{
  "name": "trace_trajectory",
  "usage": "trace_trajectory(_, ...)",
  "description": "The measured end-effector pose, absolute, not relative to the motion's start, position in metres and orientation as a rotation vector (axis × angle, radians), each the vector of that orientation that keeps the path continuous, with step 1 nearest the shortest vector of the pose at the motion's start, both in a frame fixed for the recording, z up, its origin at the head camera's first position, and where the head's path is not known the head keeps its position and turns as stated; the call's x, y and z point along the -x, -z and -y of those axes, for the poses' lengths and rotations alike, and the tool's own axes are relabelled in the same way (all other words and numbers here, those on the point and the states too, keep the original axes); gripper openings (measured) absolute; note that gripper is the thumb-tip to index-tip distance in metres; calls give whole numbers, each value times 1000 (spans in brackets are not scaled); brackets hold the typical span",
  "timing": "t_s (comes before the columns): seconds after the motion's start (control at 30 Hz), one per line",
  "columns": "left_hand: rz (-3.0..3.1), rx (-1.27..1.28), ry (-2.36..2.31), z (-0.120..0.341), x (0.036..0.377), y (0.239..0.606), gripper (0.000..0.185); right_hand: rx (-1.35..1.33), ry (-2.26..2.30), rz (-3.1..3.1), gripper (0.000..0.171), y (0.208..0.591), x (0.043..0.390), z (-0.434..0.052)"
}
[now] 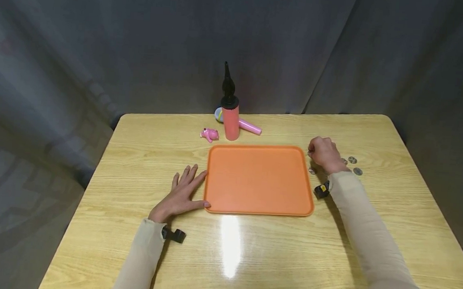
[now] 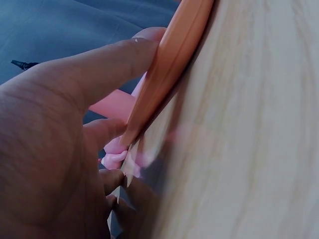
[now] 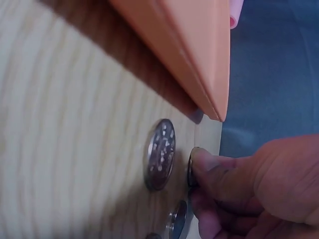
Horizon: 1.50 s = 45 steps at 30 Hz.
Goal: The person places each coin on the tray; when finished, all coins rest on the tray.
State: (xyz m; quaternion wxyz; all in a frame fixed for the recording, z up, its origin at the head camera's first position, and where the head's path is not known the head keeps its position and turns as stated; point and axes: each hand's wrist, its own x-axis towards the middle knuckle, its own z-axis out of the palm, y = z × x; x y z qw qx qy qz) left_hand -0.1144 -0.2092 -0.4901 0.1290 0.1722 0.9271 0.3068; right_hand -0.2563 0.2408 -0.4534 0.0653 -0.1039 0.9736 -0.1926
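An orange tray (image 1: 259, 180) lies flat on the wooden table. My left hand (image 1: 181, 197) is spread at its left side, the thumb on the near left corner and a fingertip against the rim. In the left wrist view the thumb (image 2: 119, 64) lies along the tray's orange edge (image 2: 164, 64). Just beyond the tray's far right corner, my right hand (image 1: 325, 153) pinches a silver coin (image 3: 190, 169) with curled fingers, close over the table. Another patterned coin (image 3: 162, 154) lies beside it, near the tray's right side. More coins (image 1: 357, 171) lie to the right of the hand.
Behind the tray stands a red hand pump (image 1: 230, 123) with a black nozzle. A small pink toy figure (image 1: 210, 134) is left of it, and a pink-handled toy (image 1: 250, 127) lies partly hidden behind it. A dark curtain (image 1: 174, 46) hangs beyond the table.
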Motion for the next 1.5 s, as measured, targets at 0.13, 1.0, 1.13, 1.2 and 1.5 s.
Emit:
trace_trajectory(0.13,-2694,-497,-884,209,115,490,98,300,592,-2920,17,453,256,-242)
trace_trajectory(1.0,-2699,-499,-916,208,113,489,98,103,1107,-2871,19,443,249,-245)
trace_trajectory(1.13,-2697,-497,-918,209,113,488,98,138,1229,-2798,19,442,251,-241)
trace_trajectory(1.2,-2698,-500,-913,209,113,489,98,141,1262,-2761,19,442,251,-237)
trace_trajectory(1.5,-2694,-498,-899,209,114,488,98,86,1349,-2645,21,440,252,-216)
